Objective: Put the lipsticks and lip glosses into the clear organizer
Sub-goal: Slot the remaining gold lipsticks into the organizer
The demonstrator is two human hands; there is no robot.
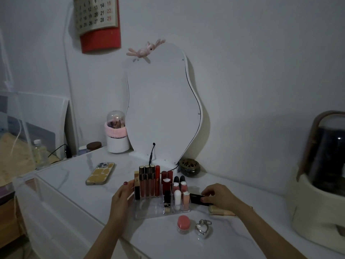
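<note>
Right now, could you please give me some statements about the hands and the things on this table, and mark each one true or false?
1. The right hand holds a dark lipstick tube beside the clear organizer. True.
2. The left hand rests on the phone. False: it touches the organizer's left side; the phone lies apart, further left.
3. The pink-lidded jar stands inside the organizer. False: it stands on the table, in front of the organizer.
4. Tall lip glosses stand upright in the organizer's back row. True.
5. A heart-shaped keychain lies right of the jar. True.
</note>
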